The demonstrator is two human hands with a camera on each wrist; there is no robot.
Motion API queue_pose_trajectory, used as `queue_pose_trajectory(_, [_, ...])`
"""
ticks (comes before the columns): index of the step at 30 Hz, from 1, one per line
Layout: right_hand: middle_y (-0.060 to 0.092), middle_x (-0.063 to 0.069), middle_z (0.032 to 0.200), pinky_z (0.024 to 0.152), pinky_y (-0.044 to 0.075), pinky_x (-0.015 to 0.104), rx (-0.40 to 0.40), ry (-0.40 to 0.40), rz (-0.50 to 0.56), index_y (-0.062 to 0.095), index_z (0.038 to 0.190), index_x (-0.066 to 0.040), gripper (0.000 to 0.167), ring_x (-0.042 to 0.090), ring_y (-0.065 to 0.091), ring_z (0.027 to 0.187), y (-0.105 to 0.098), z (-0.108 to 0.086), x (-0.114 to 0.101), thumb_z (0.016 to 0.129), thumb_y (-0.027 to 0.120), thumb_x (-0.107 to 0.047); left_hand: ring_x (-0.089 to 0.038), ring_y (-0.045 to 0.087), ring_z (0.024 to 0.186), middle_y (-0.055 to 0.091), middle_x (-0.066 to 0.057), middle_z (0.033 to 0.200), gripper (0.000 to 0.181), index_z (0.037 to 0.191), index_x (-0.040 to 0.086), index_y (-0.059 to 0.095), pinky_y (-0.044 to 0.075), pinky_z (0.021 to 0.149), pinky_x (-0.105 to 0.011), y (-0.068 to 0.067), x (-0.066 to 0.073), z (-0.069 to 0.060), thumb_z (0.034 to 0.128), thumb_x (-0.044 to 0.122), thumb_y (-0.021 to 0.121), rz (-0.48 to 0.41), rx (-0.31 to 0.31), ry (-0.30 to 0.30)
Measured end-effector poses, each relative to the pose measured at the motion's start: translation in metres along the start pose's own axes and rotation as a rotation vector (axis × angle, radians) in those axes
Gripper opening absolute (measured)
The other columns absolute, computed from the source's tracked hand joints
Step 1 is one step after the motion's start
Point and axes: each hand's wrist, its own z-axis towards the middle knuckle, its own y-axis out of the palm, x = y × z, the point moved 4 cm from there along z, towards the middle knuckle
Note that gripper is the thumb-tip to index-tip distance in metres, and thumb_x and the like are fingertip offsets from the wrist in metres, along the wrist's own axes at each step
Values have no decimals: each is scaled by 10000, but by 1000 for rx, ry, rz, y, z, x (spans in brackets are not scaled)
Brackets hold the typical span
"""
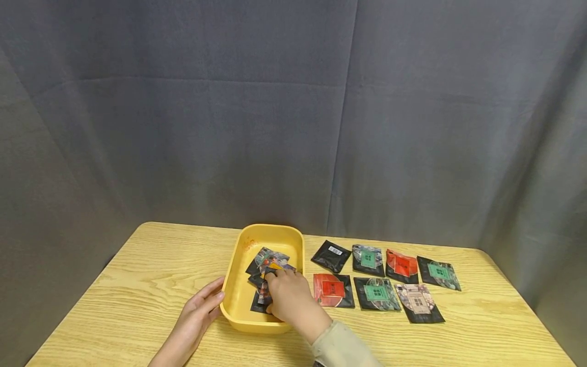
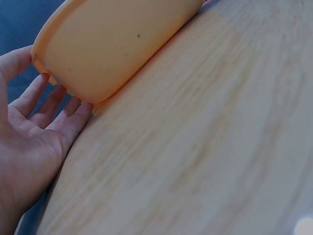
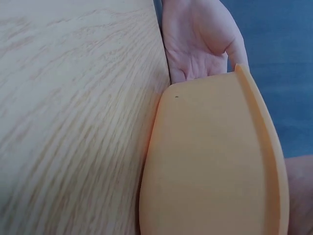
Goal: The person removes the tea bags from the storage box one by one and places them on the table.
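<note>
A yellow plastic bin [image 1: 234, 285] stands on the wooden table with several dark printed sachets [image 1: 258, 265] piled inside. My right hand [image 1: 290, 295] reaches over its near right wall. Its fingers curl over a dark sachet [image 1: 263, 294] in the pile and appear to grip it; the fingertips are partly hidden. My left hand [image 1: 195, 311] rests against the bin's left side. In the left wrist view the left hand's fingers [image 2: 73, 115] lie fairly straight against the outer wall, with the thumb up at the rim. The right wrist view mostly shows the bin's outer wall [image 3: 210, 156].
Right of the bin several sachets lie in two rows: a plain black one [image 1: 331, 257], red-labelled ones [image 1: 333, 289], green-labelled ones [image 1: 377, 292] and a beige-labelled one [image 1: 418, 302]. A grey curtain [image 1: 275, 127] hangs behind the wooden table [image 1: 128, 290].
</note>
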Motion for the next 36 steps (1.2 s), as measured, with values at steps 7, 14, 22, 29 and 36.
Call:
queue_pose_trajectory(7, [671,60,1095,862,523,418,-6,4,-2,677,1187,-126,535,248,629,990,-1,0,-1,749,864,-370,-85,558,1176,368,-228,1507,560,1487,-58,354,500,950,-270,0,0,0,1009,159,549,-19,23,-1])
queue_pose_trajectory(14, [687,35,1010,797,531,407,65,-5,5,695,1134,-125,362,230,643,918,-7,-2,-3,836,776,-314,-90,544,1191,365,-223,1511,567,1489,-56,348,487,983,-285,0,1,-1,1009,173,547,-5,18,-4])
queue_pose_trajectory(22, [707,23,929,655,540,344,252,-22,15,716,1062,-114,247,197,657,802,-17,-6,-3,843,742,-224,-102,544,1196,371,-228,1505,553,1482,-65,356,486,987,-298,0,1,-1,1006,148,543,-9,17,12])
queue_pose_trajectory(29, [732,11,915,586,522,332,361,-20,73,738,1045,-144,251,187,668,764,-21,-4,3,822,692,-38,-118,533,1214,372,-220,1507,555,1483,-58,358,489,982,-296,0,1,-1,1005,155,546,-4,17,8])
queue_pose_trajectory(36, [732,13,879,598,541,345,456,-24,133,745,999,-153,301,182,683,770,-23,-5,8,756,732,24,-204,484,1280,365,-214,1514,559,1485,-50,356,479,1006,-313,0,1,-1,1007,169,544,6,7,4])
